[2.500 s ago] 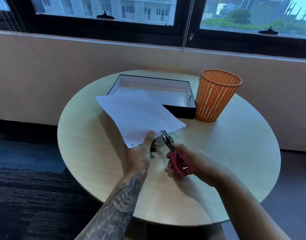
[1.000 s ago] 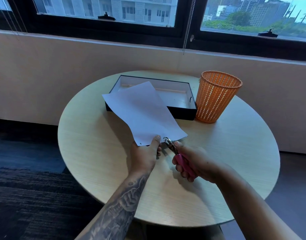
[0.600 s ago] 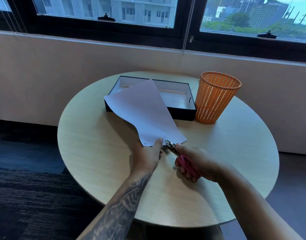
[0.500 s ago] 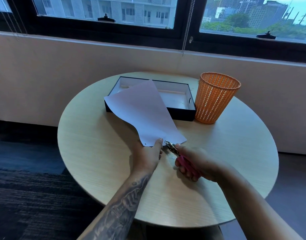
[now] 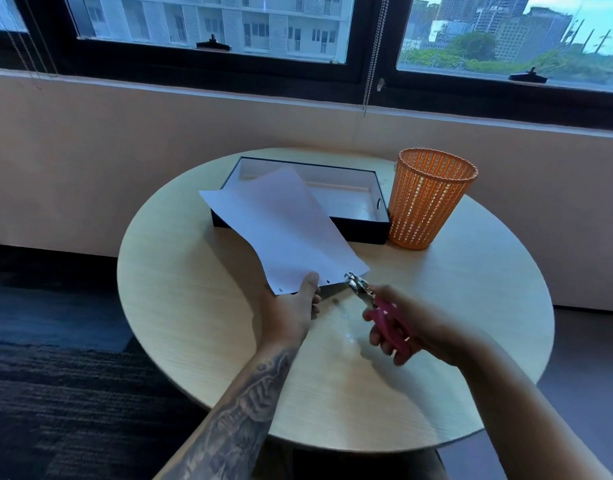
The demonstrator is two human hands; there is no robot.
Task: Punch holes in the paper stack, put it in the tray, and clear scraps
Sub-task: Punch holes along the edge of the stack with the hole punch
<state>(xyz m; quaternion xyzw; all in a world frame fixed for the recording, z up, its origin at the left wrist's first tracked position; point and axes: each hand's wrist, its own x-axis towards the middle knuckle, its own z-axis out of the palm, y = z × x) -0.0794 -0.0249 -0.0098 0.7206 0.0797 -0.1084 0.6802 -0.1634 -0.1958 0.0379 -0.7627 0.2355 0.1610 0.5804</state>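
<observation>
My left hand (image 5: 295, 308) pinches the near edge of a white paper stack (image 5: 284, 230), which is lifted and curls away over the table. Two small punched holes show along that near edge, one on each side of my thumb. My right hand (image 5: 407, 332) grips a hand-held hole punch (image 5: 374, 304) by its pink handles. Its metal jaws sit at the paper's near right corner. The black tray (image 5: 360, 230) with a pale inside lies behind the paper, partly covered by it. A few tiny scraps lie on the table under the punch.
An orange mesh waste basket (image 5: 428, 199) stands right of the tray, touching its corner. The round wooden table (image 5: 194, 306) stands against a beige wall under windows. Dark carpet lies to the left and below.
The paper has turned and swung toward the tray. The punch has moved along the near edge to the right corner, and a second hole now shows in the paper.
</observation>
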